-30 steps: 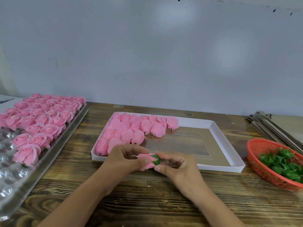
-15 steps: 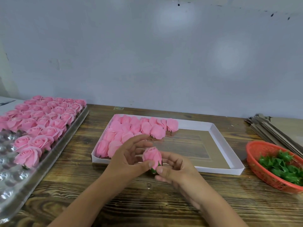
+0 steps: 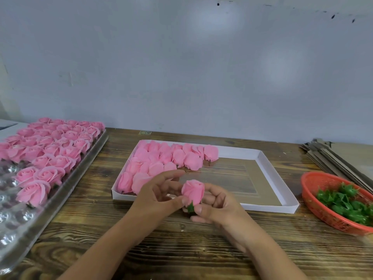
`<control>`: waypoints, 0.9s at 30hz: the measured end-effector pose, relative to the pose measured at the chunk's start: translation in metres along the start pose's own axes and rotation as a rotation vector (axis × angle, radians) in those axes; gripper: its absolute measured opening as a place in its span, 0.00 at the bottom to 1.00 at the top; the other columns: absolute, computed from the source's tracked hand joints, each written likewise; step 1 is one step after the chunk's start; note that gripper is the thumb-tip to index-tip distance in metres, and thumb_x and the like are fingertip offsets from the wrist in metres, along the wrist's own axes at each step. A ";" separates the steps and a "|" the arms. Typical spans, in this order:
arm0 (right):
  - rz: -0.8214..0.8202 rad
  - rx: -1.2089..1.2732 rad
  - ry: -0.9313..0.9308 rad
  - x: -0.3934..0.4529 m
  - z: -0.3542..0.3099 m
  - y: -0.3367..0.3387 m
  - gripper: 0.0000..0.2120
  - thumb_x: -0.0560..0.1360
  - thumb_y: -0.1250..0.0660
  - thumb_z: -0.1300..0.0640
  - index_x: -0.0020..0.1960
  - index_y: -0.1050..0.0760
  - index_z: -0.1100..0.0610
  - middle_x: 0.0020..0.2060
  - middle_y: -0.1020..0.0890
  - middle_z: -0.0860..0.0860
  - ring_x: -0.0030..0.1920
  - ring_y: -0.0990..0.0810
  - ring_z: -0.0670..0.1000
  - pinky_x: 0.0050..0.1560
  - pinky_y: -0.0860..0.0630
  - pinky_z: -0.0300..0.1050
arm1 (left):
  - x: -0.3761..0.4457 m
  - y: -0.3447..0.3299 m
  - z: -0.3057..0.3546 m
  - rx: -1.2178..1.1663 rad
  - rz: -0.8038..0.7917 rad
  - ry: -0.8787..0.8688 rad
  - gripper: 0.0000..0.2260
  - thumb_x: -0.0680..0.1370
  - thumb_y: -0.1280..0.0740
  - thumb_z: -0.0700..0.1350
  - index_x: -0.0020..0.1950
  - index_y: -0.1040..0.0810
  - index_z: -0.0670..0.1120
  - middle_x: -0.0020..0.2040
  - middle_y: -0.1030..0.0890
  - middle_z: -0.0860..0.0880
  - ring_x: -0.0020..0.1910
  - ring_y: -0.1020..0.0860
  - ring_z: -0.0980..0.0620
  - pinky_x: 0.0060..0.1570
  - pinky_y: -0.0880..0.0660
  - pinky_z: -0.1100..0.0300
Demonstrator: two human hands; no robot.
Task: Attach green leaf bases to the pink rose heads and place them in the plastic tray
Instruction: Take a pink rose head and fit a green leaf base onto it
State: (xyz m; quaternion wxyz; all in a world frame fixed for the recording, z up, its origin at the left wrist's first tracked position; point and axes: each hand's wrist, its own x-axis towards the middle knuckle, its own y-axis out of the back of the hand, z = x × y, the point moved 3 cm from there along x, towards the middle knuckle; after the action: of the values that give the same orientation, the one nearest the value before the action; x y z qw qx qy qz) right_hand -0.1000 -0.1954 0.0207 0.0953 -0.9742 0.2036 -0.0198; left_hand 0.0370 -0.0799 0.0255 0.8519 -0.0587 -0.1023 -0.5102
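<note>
- Centre of the frame: a pink fabric rose head (image 3: 193,191) is being held upright above the brown wood-grain tabletop (image 3: 181,251), with a green leaf base (image 3: 191,208) showing at its lower end.
- The left hand (image 3: 159,199) is pinching the rose near its base with the thumb, its other fingers (image 3: 171,174) spreading loosely.
- The right hand (image 3: 219,207) is forming a curled grip around the rose's base.
- Behind the hands, a shallow white cardboard box (image 3: 270,174) is holding loose pink rose heads (image 3: 161,158).
- Left edge: a clear plastic tray (image 3: 18,235) is carrying finished roses (image 3: 52,150).
- Right edge: a red plastic basket (image 3: 314,190) is holding green leaf bases (image 3: 347,203).
</note>
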 end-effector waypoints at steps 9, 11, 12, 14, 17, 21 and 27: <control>0.132 -0.092 0.184 0.000 -0.004 -0.002 0.21 0.63 0.20 0.56 0.56 0.18 0.49 0.51 0.14 0.57 0.54 0.16 0.56 0.53 0.20 0.44 | 0.000 -0.002 -0.005 0.018 -0.016 -0.004 0.24 0.66 0.20 0.54 0.61 0.20 0.63 0.56 0.16 0.52 0.55 0.17 0.52 0.53 0.20 0.61; 0.135 -0.132 0.192 0.000 -0.004 -0.003 0.21 0.63 0.20 0.55 0.54 0.18 0.47 0.51 0.14 0.55 0.55 0.16 0.55 0.53 0.20 0.43 | -0.001 -0.002 -0.006 0.045 -0.015 -0.008 0.23 0.66 0.21 0.54 0.60 0.20 0.63 0.55 0.15 0.51 0.56 0.17 0.51 0.53 0.20 0.60; 0.130 -0.148 0.192 0.001 -0.004 -0.003 0.21 0.63 0.20 0.54 0.55 0.18 0.46 0.52 0.14 0.54 0.55 0.16 0.54 0.54 0.20 0.43 | -0.001 -0.001 -0.006 0.056 -0.003 -0.009 0.23 0.66 0.21 0.54 0.60 0.20 0.63 0.55 0.15 0.51 0.55 0.17 0.51 0.53 0.20 0.60; 0.104 -0.160 0.187 0.001 -0.003 -0.004 0.22 0.64 0.21 0.55 0.57 0.18 0.46 0.53 0.14 0.53 0.57 0.17 0.53 0.56 0.21 0.44 | 0.000 0.000 -0.006 0.066 0.026 -0.001 0.22 0.65 0.22 0.55 0.58 0.19 0.63 0.53 0.15 0.51 0.54 0.17 0.52 0.52 0.20 0.57; 0.091 -0.190 0.182 0.001 -0.004 -0.004 0.22 0.66 0.22 0.57 0.58 0.18 0.47 0.54 0.14 0.52 0.58 0.17 0.53 0.59 0.22 0.44 | 0.000 0.000 -0.005 0.056 0.034 0.006 0.20 0.65 0.23 0.55 0.57 0.18 0.62 0.53 0.15 0.51 0.54 0.17 0.53 0.52 0.20 0.56; 0.178 -0.360 0.144 0.000 -0.002 -0.002 0.19 0.66 0.21 0.63 0.52 0.17 0.45 0.48 0.13 0.47 0.50 0.15 0.46 0.51 0.21 0.38 | -0.002 0.000 0.000 0.025 0.050 -0.063 0.17 0.69 0.24 0.57 0.57 0.17 0.57 0.58 0.16 0.50 0.58 0.19 0.51 0.55 0.20 0.59; 0.121 -0.503 0.168 -0.003 -0.002 -0.015 0.21 0.68 0.24 0.66 0.49 0.17 0.40 0.45 0.14 0.50 0.40 0.17 0.46 0.44 0.21 0.38 | -0.003 -0.003 0.001 0.015 -0.019 -0.095 0.14 0.69 0.23 0.61 0.45 0.12 0.53 0.60 0.17 0.51 0.63 0.20 0.50 0.58 0.21 0.48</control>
State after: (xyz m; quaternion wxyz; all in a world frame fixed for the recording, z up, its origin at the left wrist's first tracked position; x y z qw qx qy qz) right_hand -0.0971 -0.1807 0.0257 -0.1660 -0.9482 0.2673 -0.0436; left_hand 0.0330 -0.0783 0.0260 0.8417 -0.0757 -0.1469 -0.5140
